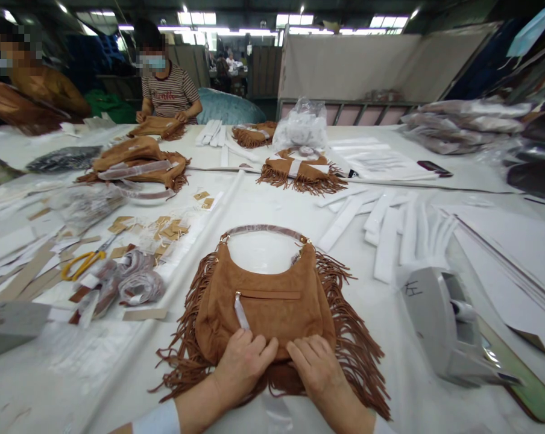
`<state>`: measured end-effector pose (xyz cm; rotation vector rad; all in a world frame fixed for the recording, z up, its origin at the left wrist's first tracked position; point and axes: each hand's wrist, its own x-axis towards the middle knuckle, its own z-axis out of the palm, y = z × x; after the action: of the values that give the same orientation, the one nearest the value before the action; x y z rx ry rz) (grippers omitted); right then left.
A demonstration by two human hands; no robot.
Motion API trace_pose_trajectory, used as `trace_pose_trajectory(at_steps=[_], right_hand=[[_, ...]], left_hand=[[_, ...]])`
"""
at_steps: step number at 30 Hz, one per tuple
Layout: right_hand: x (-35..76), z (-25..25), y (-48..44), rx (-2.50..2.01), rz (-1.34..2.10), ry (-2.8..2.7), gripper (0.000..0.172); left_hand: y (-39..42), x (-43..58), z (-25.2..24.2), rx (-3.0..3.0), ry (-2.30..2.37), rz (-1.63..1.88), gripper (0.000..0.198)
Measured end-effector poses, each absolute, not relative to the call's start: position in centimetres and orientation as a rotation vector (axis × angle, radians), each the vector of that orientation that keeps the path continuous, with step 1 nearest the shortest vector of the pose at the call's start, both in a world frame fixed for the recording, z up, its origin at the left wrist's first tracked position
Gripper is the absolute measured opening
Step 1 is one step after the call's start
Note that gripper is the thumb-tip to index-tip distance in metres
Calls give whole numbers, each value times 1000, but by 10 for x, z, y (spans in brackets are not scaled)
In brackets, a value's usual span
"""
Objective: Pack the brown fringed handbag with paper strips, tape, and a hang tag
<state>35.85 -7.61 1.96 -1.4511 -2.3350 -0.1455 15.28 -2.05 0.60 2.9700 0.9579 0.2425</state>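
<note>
A brown suede-like handbag [272,310] lies flat on the white table in front of me, its wrapped handle [263,229] pointing away. Long fringe [360,343] spreads from both sides. A zip pocket crosses its upper face, and the zip pull [240,310] is wrapped in white. My left hand [245,358] grips the bag's bottom edge left of centre with curled fingers. Close beside it, my right hand [315,364] grips the same edge, fingers bent over it. Both thumbs are mostly hidden.
A grey tape dispenser [453,331] stands at right, near white foam strips [390,241]. Left lie yellow-handled scissors [83,265], wrapped rolls [141,286] and tan tags [173,229]. More fringed bags [299,169] lie farther back. Across the table, a person in a striped shirt [170,93] handles another bag.
</note>
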Motion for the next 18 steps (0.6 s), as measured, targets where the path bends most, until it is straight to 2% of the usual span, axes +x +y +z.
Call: trace_pose_trajectory(at_steps=[2, 6, 11, 18], right_hand=[[361, 16, -75, -1473, -155, -2349, 20], [372, 4, -69, -1526, -151, -2373, 8], [383, -5, -61, -1436, -125, -2362, 14], [386, -9, -55, -1370, -91, -2332, 14]], left_hand=[[-20, 153, 8, 2940, 1002, 131, 30], [-13, 154, 11, 2809, 1123, 14, 3], [3, 125, 16, 2677, 1228, -20, 15], [10, 83, 8, 2597, 1159, 28, 9]])
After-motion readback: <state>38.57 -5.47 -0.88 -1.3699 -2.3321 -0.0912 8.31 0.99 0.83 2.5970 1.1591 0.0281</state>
